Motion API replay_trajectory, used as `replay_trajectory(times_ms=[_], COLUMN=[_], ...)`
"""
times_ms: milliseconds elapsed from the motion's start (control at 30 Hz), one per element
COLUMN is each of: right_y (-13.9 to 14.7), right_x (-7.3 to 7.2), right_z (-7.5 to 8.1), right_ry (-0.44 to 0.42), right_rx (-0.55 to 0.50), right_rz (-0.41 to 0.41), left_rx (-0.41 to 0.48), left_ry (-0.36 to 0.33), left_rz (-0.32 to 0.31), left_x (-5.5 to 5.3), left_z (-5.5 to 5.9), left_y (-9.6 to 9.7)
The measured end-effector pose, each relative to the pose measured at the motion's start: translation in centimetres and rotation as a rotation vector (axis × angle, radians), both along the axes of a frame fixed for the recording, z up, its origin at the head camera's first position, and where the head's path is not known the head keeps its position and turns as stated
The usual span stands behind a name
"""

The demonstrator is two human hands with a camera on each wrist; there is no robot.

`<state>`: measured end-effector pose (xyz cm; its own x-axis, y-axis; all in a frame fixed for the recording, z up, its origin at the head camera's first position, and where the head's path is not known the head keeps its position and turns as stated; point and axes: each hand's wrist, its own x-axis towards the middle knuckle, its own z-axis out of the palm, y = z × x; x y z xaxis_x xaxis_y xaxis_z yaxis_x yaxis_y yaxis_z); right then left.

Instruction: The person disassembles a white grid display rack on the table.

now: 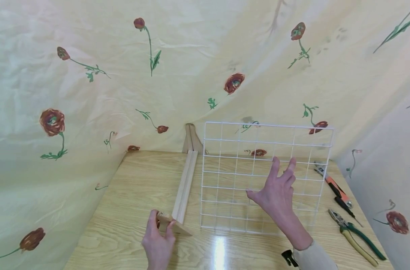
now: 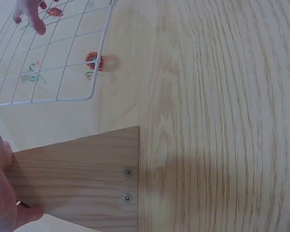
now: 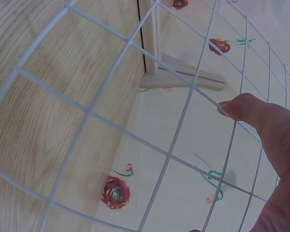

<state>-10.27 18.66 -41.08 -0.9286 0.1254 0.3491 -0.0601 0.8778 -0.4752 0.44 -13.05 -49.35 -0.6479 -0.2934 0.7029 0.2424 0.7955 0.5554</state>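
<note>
A wooden stand has a long grooved bar [image 1: 185, 183], with a flared end piece [image 1: 193, 138] at the back. My left hand [image 1: 159, 240] grips the top of the near end piece [image 2: 82, 176], thumb and fingers on either side. Two screw heads show low on that board in the left wrist view. Right of the stand, a white wire grid [image 1: 225, 186] is upright, leaning slightly. My right hand [image 1: 276, 195] holds the grid with fingers spread across its wires; the thumb [image 3: 246, 107] bears on one wire in the right wrist view. Some right fingertips are hidden.
Along the table's right side lie an orange-and-black handled tool [image 1: 340, 191], a black screwdriver [image 1: 344, 206] and green-and-yellow pliers [image 1: 356, 236]. A small black clip [image 1: 288, 258] sits by the right sleeve [image 1: 314, 257]. Flowered cloth [image 1: 191, 56] hangs behind the wooden table [image 1: 141, 187].
</note>
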Motion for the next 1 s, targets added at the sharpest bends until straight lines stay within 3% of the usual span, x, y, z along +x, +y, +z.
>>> replay_trajectory(times_ms=[300, 600, 833, 1000], right_y=[0.9, 1.4, 1.1, 0.8], right_x=[-0.8, -2.4, -3.7, -4.3], right_z=[-0.7, -1.8, -2.7, -3.0], right_ry=[-0.124, -0.328, -0.484, -0.548], right_rx=[0.036, 0.057, 0.055, 0.054], right_rz=[0.006, 0.08, 0.102, 0.113], left_rx=[0.021, 0.058, 0.058, 0.056], left_ry=[-0.003, -0.023, -0.021, -0.02], left_rz=[0.02, 0.034, 0.017, 0.007], left_x=[0.0, 0.1, 0.1, 0.2], left_z=[-0.1, -0.4, -0.6, -0.5], left_y=[0.8, 1.2, 1.0, 1.0])
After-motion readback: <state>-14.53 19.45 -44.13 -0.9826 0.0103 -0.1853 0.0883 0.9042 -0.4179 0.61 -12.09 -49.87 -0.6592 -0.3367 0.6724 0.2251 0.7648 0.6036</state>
